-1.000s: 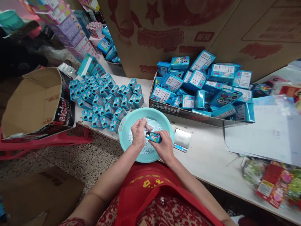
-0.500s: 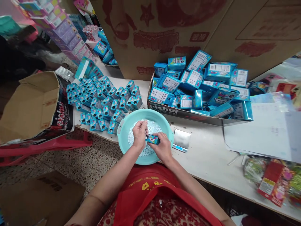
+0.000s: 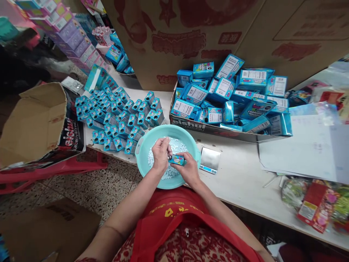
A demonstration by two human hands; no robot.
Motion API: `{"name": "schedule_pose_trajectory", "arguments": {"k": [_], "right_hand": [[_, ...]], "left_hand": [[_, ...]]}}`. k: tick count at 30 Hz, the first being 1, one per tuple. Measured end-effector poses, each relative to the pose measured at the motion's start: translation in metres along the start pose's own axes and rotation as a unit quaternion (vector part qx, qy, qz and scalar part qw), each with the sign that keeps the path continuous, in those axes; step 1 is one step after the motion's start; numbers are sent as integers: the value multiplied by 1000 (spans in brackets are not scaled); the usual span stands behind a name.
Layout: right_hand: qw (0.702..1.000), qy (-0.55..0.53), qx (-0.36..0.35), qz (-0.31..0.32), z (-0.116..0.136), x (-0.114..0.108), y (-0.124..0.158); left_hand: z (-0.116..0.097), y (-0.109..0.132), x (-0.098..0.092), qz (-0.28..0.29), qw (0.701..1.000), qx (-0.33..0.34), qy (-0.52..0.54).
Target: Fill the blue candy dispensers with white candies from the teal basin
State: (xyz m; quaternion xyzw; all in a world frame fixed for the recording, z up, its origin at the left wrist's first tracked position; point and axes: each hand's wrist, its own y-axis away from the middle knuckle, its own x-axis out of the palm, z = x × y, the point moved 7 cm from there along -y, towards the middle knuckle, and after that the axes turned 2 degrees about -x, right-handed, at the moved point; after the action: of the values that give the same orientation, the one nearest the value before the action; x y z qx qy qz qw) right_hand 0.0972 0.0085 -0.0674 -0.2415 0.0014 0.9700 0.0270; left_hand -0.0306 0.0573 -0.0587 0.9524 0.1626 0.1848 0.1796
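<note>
Over a pale turquoise basin [image 3: 141, 162], my right hand [image 3: 190, 170] grips a small blue candy box [image 3: 177, 159] lying on its side, its round hole facing left. My left hand [image 3: 161, 154] is curled closed right beside that hole; whatever its fingers hold is hidden. Loose white tablets [image 3: 169, 172] cover the bottom of the basin. Left of the basin stand many small blue boxes [image 3: 124, 128] in a cluster, dark round holes showing on their tops.
Behind the basin, a cut-down carton [image 3: 188, 124] is heaped with blue boxes. A small scale [image 3: 210, 159] lies right of the basin, with papers [image 3: 297, 145] and packaged sweets [image 3: 313, 207] farther right. An opened carton [image 3: 40, 120] rests on a red stool [image 3: 89, 165] at left.
Both hands stay over the basin with the candy box held in the right. The view has shifted slightly; the left hand's fingers have moved only a little at the box's hole.
</note>
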Motion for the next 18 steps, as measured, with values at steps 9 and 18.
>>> {"name": "schedule_pose_trajectory", "arguments": {"k": [9, 18], "right_hand": [[993, -105, 51, -28, 15, -41, 10], [945, 14, 148, -290, -75, -137, 17]], "left_hand": [[-3, -18, -26, 16, 997, 15, -76], [38, -54, -71, 174, 687, 114, -696]]}}
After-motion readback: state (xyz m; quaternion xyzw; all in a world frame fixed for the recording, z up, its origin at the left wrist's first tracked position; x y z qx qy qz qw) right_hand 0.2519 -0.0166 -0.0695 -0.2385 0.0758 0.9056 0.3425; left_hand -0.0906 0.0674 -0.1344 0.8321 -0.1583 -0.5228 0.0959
